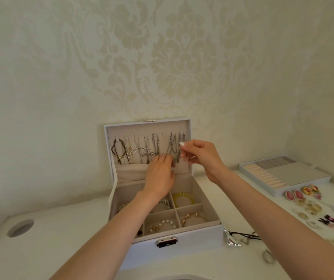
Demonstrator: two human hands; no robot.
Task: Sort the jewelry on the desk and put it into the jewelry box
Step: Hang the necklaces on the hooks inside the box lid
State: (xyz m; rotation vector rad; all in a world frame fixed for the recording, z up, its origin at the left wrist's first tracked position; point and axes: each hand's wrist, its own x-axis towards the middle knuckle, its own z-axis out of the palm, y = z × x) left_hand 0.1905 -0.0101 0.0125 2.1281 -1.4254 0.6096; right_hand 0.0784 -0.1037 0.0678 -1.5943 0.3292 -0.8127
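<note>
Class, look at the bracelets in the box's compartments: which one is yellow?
The yellow bracelet in the rear right compartment; the pearl bracelet and gold chain bracelet lie nearer the front.

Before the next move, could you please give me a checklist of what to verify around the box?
1. Lid open and upright: ok.
2. Right hand pinches the chain: ok.
3. Chain hung securely on the lid: cannot tell, too small.
4. Left hand grips the chain's lower end: cannot tell, fingers blurred.
5. Desk cleared of jewelry: not ok, earrings lie beside the tray.
</note>
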